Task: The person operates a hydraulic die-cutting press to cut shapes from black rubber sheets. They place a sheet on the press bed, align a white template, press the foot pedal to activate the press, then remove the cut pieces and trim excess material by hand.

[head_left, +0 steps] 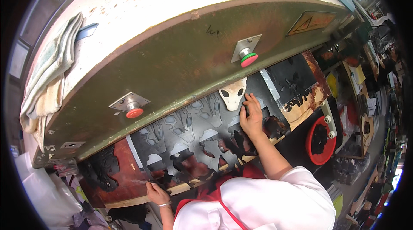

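Observation:
My right hand (251,116) lies with its fingers stretched out on a black sheet (254,84), right beside a cream-coloured cutting die (232,95). The die is shield-shaped with dark openings and rests flat near the press edge. Whether my fingertips touch it I cannot tell. Left of it the sheet carries several cut outlines and ragged holes, through which a reddish-brown board (127,167) shows. At the front edge of the board my left hand (157,194) is closed, fingertips together, by a thin, pale wisp that I cannot make out.
A green press beam (180,62) spans above the work, with two red buttons (134,113) on it. Dark cut pieces (100,169) lie at the left, more small pieces (297,101) at the right. A red basin (313,156) with black scraps stands farther right. Cloths (53,70) hang at upper left.

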Tool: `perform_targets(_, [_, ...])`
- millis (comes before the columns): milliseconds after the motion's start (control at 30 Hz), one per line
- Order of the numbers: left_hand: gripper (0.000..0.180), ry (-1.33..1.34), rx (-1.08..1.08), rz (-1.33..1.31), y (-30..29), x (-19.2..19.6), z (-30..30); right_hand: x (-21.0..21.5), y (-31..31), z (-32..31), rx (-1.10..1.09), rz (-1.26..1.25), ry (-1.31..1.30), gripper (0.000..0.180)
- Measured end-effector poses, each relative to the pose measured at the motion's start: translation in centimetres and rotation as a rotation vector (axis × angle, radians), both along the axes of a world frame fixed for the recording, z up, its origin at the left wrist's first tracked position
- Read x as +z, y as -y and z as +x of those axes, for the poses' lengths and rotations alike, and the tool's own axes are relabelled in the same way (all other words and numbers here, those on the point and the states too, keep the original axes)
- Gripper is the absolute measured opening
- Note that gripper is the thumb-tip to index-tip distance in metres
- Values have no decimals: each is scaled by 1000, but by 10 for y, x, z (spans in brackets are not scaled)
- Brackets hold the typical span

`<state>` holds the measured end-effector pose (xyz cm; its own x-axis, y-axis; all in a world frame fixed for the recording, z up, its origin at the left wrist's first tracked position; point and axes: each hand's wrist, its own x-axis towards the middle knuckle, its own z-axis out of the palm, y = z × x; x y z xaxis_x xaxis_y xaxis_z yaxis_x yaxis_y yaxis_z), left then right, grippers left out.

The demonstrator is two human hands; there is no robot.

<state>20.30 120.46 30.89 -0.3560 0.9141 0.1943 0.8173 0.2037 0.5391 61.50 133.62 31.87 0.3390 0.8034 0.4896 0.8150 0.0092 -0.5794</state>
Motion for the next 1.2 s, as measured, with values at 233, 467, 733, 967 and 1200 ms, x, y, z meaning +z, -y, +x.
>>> perform_targets(233, [21,34,20,-67,49,1,3,34,-1,-7,-73,-213,-89,89])
perform_targets(467, [29,8,-22,-14,92,-6,5,23,28,-13,-41,-172,-153,97])
perform_targets(733, [30,159,-89,-166,113,-8,-2,20,68,-17,-72,-106,-220,97])
perform_targets(967, [29,16,-42,-108,80,-3,3,10,42,-4,29,-38,-173,86])
perform_targets(1200, [22,77,-5,-69,-2,5,4,75,-56,19,-41,287,-221,61])
